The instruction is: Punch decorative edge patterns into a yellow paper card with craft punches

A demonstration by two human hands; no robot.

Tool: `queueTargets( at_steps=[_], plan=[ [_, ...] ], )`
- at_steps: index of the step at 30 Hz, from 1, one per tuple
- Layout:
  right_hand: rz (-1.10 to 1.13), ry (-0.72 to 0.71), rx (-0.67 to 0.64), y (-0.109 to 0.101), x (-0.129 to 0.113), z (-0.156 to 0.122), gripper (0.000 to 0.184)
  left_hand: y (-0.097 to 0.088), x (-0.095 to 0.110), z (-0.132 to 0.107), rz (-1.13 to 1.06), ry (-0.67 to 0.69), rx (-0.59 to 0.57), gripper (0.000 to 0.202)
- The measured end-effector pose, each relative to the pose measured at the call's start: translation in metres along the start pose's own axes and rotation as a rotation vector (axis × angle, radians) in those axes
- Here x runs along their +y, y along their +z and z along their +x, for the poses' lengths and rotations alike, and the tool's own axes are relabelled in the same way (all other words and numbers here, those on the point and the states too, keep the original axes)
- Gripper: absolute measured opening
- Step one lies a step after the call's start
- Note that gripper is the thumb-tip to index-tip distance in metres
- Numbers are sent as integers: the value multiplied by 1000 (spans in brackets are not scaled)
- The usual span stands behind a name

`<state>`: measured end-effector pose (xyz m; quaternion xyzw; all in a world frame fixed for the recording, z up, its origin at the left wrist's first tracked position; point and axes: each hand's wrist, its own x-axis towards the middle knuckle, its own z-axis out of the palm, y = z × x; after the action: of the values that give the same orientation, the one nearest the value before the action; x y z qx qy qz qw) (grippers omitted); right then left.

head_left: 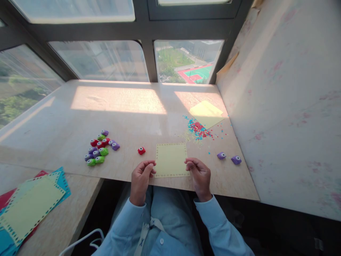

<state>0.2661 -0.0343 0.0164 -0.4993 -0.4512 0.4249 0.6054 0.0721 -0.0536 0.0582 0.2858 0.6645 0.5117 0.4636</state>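
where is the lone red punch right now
In the head view, the red punch lies left of centre on the tabletop, just left of a yellow sheet and just beyond the left hand.

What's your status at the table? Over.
Left hand and right hand pinching opposite sides of yellow sheet. Sheet hole-punched along its borders. Nearby: red punch off its left side, loose confetti beyond, rightward.

Light blue sleeves end in cuffs behind the left hand and right hand. Below, between them, show blue trousers, an X-marked white strap and a pale button.
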Motion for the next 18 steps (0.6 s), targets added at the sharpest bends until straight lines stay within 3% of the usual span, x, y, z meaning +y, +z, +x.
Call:
queueTargets(
  at_steps=[13,18],
  plan=[
    [151,186,54,-2,8,4,27,-8,-16,7,136,44,47,36],
    [148,220,70,-1,7,3,28,-9,-29,11,341,140,26,34]
  ],
)
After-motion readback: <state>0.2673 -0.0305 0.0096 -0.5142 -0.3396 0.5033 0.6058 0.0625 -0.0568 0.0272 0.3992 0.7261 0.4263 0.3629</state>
